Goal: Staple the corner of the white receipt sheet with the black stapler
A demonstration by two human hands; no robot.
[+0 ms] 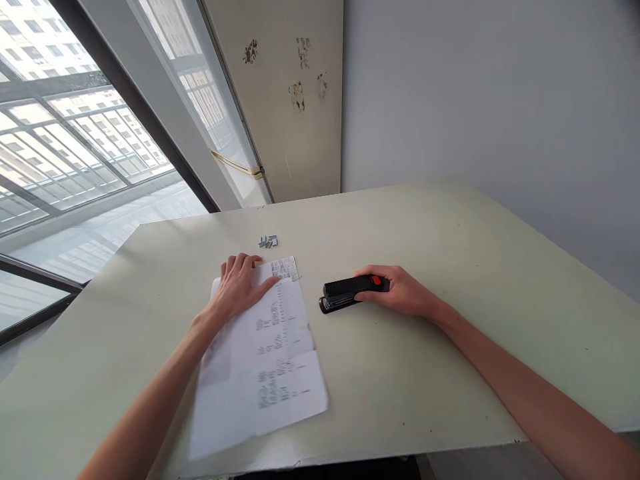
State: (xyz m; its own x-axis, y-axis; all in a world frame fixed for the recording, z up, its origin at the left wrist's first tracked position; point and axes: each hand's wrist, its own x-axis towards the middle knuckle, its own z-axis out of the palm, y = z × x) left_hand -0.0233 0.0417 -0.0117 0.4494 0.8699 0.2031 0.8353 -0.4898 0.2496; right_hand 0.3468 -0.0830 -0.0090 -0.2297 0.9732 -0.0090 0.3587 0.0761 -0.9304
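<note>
Right hand [403,291] is gripping the black stapler [345,288] right of the papers [295,373]; counter [450,380] contact unclear. Left hand [241,283] is resting, thumb spread, on the papers' far end. Risks: papers skewing if it's pressing unevenly; metal pieces [269,242] scattering if fingers are nudging them.

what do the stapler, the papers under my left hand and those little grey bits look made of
Stapler: probably hard plastic, smooth black with a red inset; a faint glint inside hints at metal.
Papers: paper, thin, white and matte-looking, with dark print.
Little grey bits: likely dull metal, going by their silvery colour and angular shape; too small to be sure.
</note>
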